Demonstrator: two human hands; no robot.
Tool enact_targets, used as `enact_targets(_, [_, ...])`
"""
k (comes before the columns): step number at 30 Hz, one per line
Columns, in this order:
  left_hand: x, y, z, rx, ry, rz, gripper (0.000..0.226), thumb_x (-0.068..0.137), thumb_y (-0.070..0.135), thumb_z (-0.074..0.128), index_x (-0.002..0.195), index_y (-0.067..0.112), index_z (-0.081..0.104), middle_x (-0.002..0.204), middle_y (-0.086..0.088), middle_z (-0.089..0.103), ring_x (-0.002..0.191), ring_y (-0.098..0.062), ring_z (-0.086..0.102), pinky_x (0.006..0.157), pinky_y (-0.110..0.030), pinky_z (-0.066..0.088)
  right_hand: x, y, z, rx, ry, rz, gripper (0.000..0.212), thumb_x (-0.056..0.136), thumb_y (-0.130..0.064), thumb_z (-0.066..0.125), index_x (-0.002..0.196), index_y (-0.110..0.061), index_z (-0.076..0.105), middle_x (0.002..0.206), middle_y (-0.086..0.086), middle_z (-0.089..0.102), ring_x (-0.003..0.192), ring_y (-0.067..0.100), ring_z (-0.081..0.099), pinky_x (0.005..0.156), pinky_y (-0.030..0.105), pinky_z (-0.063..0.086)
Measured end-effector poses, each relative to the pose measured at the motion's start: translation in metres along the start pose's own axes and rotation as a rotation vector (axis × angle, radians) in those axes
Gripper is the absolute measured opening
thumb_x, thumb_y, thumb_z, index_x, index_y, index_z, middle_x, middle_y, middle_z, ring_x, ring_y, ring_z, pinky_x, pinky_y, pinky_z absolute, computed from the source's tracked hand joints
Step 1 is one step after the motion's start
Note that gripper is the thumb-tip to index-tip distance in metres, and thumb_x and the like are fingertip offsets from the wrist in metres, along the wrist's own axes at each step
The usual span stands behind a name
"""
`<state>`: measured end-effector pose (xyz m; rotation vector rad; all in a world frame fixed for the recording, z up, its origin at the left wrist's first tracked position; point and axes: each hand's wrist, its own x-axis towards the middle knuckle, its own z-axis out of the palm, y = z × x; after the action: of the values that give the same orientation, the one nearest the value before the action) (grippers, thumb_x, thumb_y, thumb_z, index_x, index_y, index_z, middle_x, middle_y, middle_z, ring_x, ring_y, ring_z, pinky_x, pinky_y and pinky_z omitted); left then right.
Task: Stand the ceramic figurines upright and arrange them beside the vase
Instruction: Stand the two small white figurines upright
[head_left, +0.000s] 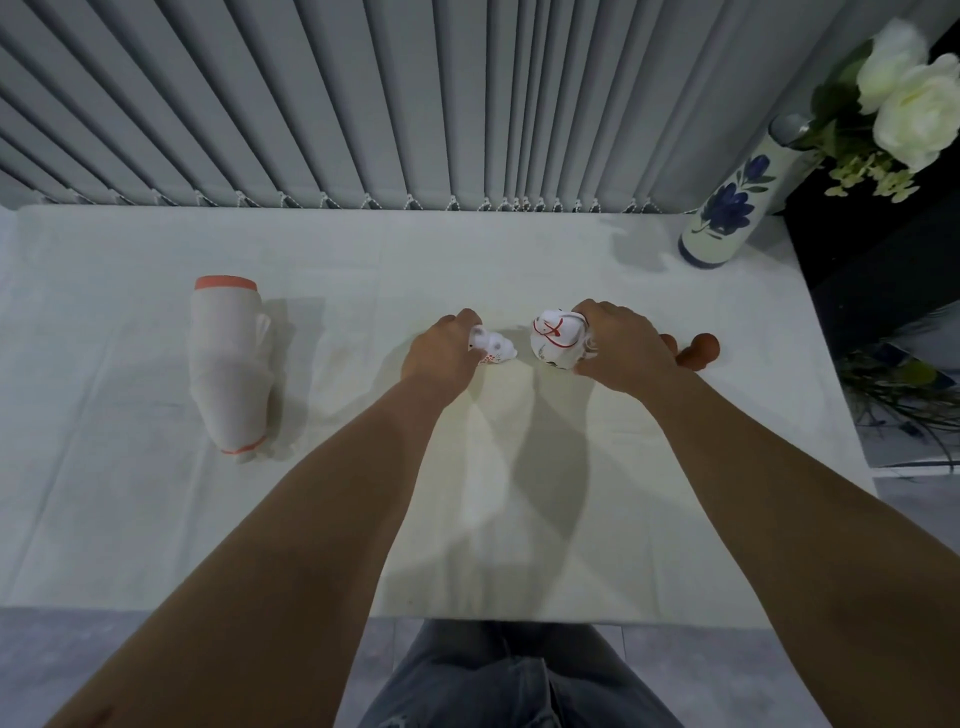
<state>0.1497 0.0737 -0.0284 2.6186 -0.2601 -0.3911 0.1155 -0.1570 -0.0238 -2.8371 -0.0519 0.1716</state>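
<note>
Table: white cloth-covered table (156, 519), wide bare stretch toward the near edge.
Vase: tall blue-flowered ceramic vase (722, 208), upright at far right corner.
Left hand (441, 353): clasps small white figurine (498, 349), lying.
Right hand (618, 348): grips round white red-marked figurine (553, 338).
Left side: large white orange-trimmed figurine (228, 364), toppled.

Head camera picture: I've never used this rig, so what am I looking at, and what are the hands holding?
There is no machine: a camera on the person's head looks down at their bare arms over a white-covered table. The left hand grips a small white figurine; the right hand grips a rounder one with red markings. A large white figurine with orange trim lies on its side at left. A brown piece peeks out behind the right hand. The blue-flowered vase stands far right.
</note>
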Motion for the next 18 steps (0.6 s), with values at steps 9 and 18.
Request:
enact_targets(9, [0.004, 0.009, 0.006, -0.002, -0.004, 0.019, 0.032, 0.091, 0.021, 0.057, 0.122, 0.016, 0.052, 0.111, -0.013, 0.061, 0.099, -0.035, 0.061, 0.076, -0.035, 0.044, -0.002, 0.004, -0.002, -0.048, -0.013, 0.034, 0.036, 0.079, -0.021, 0.067, 0.111, -0.011, 0.055, 0.099, 0.008, 0.063, 0.088, 0.030, 0.060, 0.072, 0.036, 0.044])
enact_targets(18, [0.007, 0.019, 0.010, 0.008, -0.008, 0.030, 0.031, 0.091, 0.021, 0.057, 0.122, 0.016, 0.052, 0.111, -0.012, 0.060, 0.098, -0.036, 0.061, 0.077, -0.037, 0.046, -0.005, 0.004, -0.002, -0.053, 0.014, 0.056, 0.036, 0.081, -0.017, 0.064, 0.115, -0.015, 0.054, 0.104, 0.006, 0.064, 0.092, 0.026, 0.057, 0.073, 0.031, 0.036])
